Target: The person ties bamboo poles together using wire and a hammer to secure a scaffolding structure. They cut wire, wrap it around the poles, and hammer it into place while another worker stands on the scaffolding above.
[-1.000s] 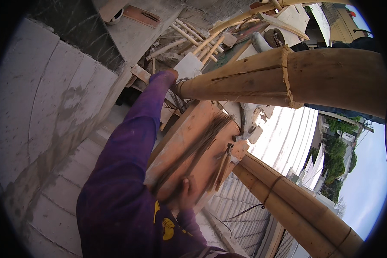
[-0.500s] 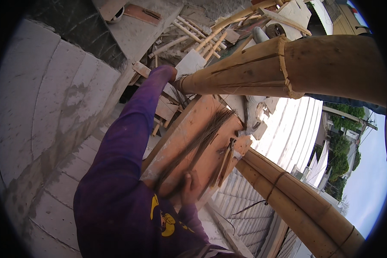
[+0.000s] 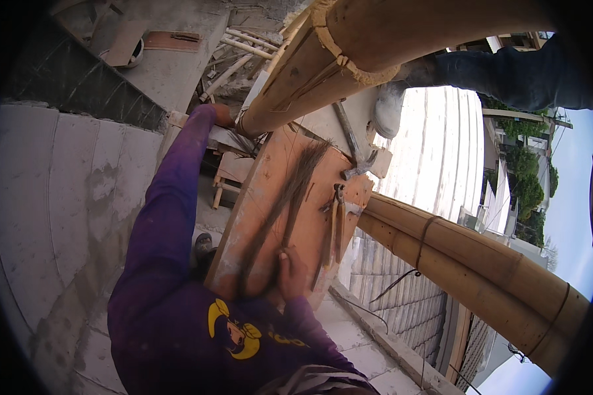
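Observation:
My left hand [image 3: 224, 116] is stretched out to the lower end of a thick bamboo pole [image 3: 290, 85]. Its fingers are turned away, so I cannot see whether they grip the pole. My right hand [image 3: 292, 275] rests low on a reddish wooden board [image 3: 254, 207], fingers closed at the near end of a bundle of thin dark wires [image 3: 302, 171]. The bundle runs up the board and splits into two strands. Pincers [image 3: 337, 220] with yellowish handles lie to the right of that hand. A hammer [image 3: 352, 141] lies at the board's far right corner.
A paired bamboo pole [image 3: 468, 273], tied with wire, slants off at the right. Another person's trouser leg [image 3: 501, 76] and dusty boot [image 3: 389, 110] stand beyond the hammer. Pale block walling [image 3: 59, 210] rises at left. Corrugated roofing [image 3: 435, 158] spreads below right.
The view has shifted, so the board and poles sit further left. The hammer and the other person's boot show more fully. My left hand stays by the pole end, my right on the board.

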`<state>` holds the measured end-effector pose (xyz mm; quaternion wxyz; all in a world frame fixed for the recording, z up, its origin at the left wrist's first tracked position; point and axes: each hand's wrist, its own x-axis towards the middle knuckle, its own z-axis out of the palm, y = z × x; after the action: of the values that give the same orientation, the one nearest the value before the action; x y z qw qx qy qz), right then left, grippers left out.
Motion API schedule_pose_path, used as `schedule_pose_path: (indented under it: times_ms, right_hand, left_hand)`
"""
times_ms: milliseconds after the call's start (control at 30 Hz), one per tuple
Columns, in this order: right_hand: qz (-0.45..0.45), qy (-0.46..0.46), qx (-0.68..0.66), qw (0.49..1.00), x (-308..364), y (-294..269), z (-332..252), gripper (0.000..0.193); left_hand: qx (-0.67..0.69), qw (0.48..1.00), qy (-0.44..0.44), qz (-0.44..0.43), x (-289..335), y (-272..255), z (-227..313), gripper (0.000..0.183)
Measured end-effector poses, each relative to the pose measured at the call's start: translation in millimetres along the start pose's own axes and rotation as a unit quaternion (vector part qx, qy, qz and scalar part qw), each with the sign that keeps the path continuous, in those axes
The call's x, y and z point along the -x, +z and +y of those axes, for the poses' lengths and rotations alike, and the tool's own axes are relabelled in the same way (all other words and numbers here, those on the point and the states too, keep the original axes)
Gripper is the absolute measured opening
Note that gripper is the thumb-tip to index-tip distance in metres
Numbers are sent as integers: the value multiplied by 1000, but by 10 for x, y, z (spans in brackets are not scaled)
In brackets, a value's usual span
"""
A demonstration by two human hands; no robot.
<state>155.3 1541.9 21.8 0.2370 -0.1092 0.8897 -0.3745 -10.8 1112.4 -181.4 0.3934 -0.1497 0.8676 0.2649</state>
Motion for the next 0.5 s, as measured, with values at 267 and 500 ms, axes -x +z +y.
schedule_pose_path:
  times_ms: [267, 500]
  right_hand:
    - [38, -37, -34, 998, 12, 17, 7, 17]
    - [-1, 4, -191, 982, 7, 3, 268, 18]
  left_hand:
    - [150, 965, -35, 214, 92, -28, -229, 57]
    - [672, 673, 99, 294, 1893, 399, -432, 40]
